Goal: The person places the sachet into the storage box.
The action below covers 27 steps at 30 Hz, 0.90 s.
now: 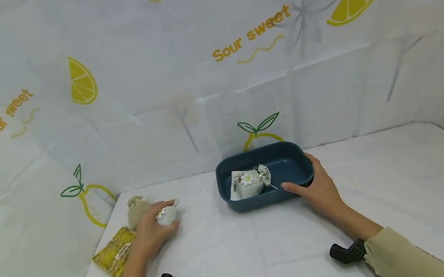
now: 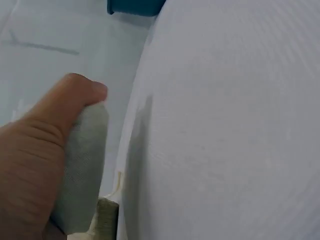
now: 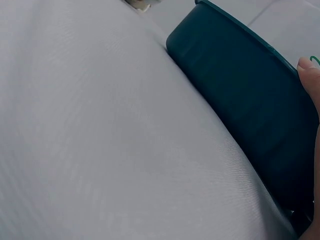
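Note:
My left hand (image 1: 151, 230) pinches a small pale drawstring sachet (image 1: 167, 216) with a white flower on it, thumb on one side and fingers on the other. In the left wrist view the sachet (image 2: 82, 165) is seen edge-on beside the thumb, above the white cloth. My right hand (image 1: 322, 192) grips the right end of a dark blue rectangular tub (image 1: 268, 200), its thumb at the front rim. Inside the tub's left half lies another pale drawstring sachet (image 1: 250, 188) with a white flower and a tag. The right wrist view shows the tub's side wall (image 3: 240, 90) up close.
Just behind the left hand sits a beige drawstring pouch (image 1: 136, 210). A yellow patterned packet (image 1: 113, 254) with a white label lies left of the left wrist, near the table's left edge. Behind the white-covered table (image 1: 261, 260) hangs a lemon-print cloth (image 1: 139, 74).

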Available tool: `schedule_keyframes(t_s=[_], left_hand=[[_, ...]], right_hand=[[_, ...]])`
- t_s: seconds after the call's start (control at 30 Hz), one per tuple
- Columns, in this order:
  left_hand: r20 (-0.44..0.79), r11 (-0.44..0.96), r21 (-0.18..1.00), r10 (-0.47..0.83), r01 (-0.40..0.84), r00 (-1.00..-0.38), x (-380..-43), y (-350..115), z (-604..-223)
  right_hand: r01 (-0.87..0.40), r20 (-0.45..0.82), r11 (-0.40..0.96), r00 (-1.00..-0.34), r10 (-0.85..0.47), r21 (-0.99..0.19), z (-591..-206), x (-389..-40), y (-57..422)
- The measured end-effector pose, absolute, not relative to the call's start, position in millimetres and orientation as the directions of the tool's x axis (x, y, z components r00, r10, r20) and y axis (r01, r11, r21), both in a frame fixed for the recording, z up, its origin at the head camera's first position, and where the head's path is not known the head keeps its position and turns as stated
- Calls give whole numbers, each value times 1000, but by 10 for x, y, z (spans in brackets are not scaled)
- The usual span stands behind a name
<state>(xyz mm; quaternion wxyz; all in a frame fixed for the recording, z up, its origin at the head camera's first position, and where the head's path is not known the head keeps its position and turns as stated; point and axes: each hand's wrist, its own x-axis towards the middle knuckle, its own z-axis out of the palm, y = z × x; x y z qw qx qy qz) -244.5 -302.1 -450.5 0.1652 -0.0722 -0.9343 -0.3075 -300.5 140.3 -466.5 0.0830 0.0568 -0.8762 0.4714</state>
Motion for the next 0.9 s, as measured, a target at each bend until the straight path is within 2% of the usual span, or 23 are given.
schedule_keyframes(t_s=[0.37, 0.67, 0.9], left_hand=[[422, 788, 537, 60, 302, -905, -2537, -2525, -4130], [466, 741, 535, 142, 405, -873, -2810, -2056, -3832], [479, 744, 500, 188, 443, -857, -3053, -1698, -3792]], right_hand=[[-171, 187, 534, -982, -24, -828, -4688, -2981, 1415], [-175, 195, 532, -981, -19, -829, -4666, -3011, 1395], [-180, 200, 527, -980, -20, -831, -4668, -3017, 1391]])
